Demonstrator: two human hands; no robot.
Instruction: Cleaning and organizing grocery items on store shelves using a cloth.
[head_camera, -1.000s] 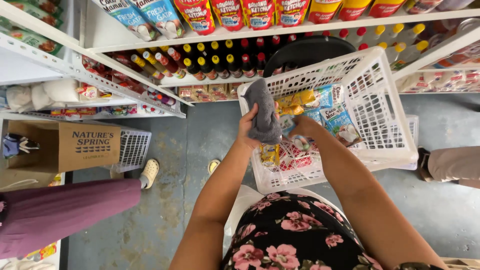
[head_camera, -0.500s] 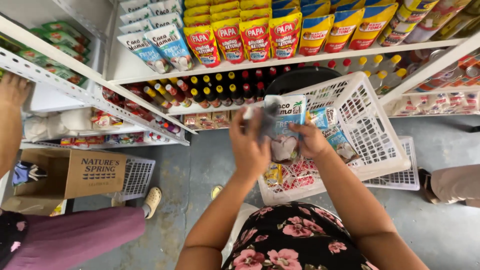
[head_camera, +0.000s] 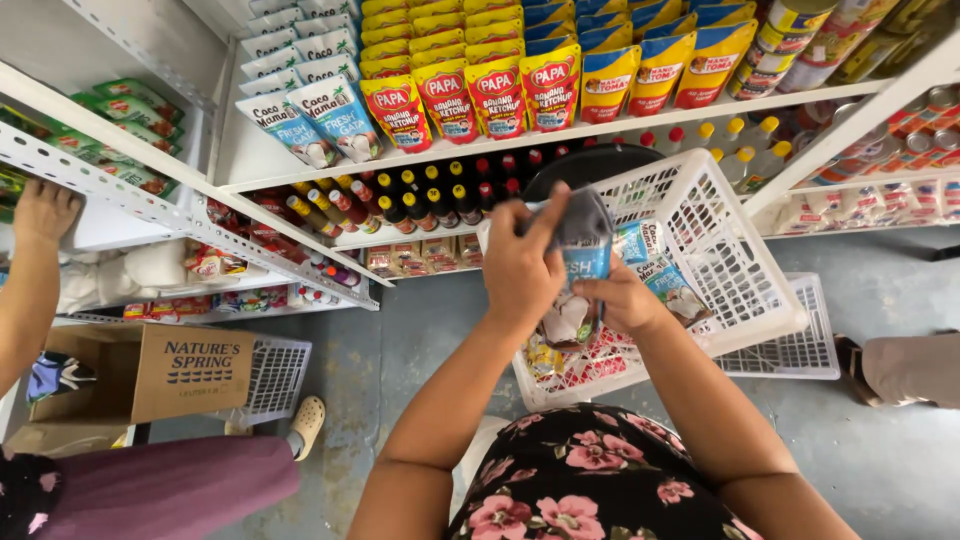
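My left hand (head_camera: 520, 265) presses a grey cloth (head_camera: 585, 225) against the top of a blue and white pouch (head_camera: 580, 290). My right hand (head_camera: 625, 298) grips the same pouch from its right side. Both hands are raised over a tilted white plastic basket (head_camera: 720, 250) that holds more pouches and red and white sachets. The lower part of the pouch shows between my hands.
Shelves ahead carry red and yellow sauce pouches (head_camera: 500, 90), blue pouches (head_camera: 310, 115), small dark bottles (head_camera: 430, 195) and cans. At left another person's hand (head_camera: 45, 210) rests on a shelf near a brown cardboard box (head_camera: 150, 370). A second white basket (head_camera: 800, 350) lies on the floor.
My hands rose from the basket with the cloth and took up a blue and white pouch. The view tilted up to the shelves. Another person's hand came into view at left.
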